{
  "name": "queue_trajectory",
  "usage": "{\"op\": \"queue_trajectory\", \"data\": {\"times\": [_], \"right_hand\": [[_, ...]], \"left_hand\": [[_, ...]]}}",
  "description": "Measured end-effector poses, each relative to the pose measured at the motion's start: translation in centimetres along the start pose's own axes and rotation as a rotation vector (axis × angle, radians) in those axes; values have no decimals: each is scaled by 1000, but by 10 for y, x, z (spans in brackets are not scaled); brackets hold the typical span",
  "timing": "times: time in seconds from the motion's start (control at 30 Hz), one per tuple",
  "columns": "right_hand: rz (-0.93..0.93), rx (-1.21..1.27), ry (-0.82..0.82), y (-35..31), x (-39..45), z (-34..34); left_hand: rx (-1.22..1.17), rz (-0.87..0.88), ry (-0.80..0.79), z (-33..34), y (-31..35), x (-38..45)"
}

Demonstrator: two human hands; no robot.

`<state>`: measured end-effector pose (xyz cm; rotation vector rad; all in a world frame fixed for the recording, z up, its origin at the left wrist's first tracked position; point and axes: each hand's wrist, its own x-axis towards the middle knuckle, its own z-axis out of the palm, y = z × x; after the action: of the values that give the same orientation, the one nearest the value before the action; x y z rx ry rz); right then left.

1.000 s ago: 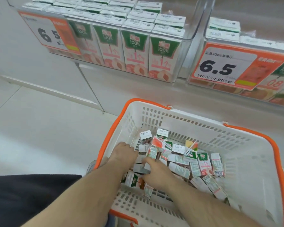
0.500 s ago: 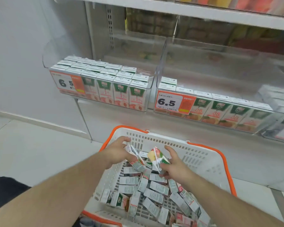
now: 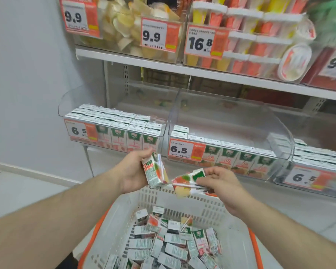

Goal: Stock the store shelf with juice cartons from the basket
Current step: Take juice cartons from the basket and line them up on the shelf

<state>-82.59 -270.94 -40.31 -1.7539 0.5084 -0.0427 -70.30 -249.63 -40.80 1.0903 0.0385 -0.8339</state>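
Fumbling looked the likeliest trouble: each hand carried its carton only by the fingers, high over the basket (image 3: 182, 199), so a careless reach toward the shelf bins (image 3: 229, 117) could have dropped one back among the loose cartons (image 3: 163, 247). The left hand (image 3: 133, 176) was curled round an upright juice carton (image 3: 153, 171). The right hand (image 3: 221, 183) pinched a second carton (image 3: 188, 181), lying tilted on its side, its near end almost touching the first. Both hung just short of the stocked lower shelf.
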Motion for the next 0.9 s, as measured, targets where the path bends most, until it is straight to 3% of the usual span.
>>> {"op": "queue_trajectory", "data": {"times": [0.07, 0.17, 0.3, 0.53, 0.67, 0.9], "right_hand": [[-101, -172, 0, -16, -3, -8], [-239, -371, -7, -29, -6, -15], [-346, -375, 10, -30, -9, -20], [-411, -353, 55, -29, 4, -20], [-463, -471, -45, -31, 11, -26], [-480, -665, -281, -49, 24, -23]], "left_hand": [[-79, 3, 1, 14, 8, 0], [4, -11, -69, 29, 11, -2], [295, 28, -67, 39, 9, 0], [978, 370, 28, 41, 6, 18], [1229, 340, -193, 37, 10, 22], [1299, 236, -498, 36, 11, 32]]}}
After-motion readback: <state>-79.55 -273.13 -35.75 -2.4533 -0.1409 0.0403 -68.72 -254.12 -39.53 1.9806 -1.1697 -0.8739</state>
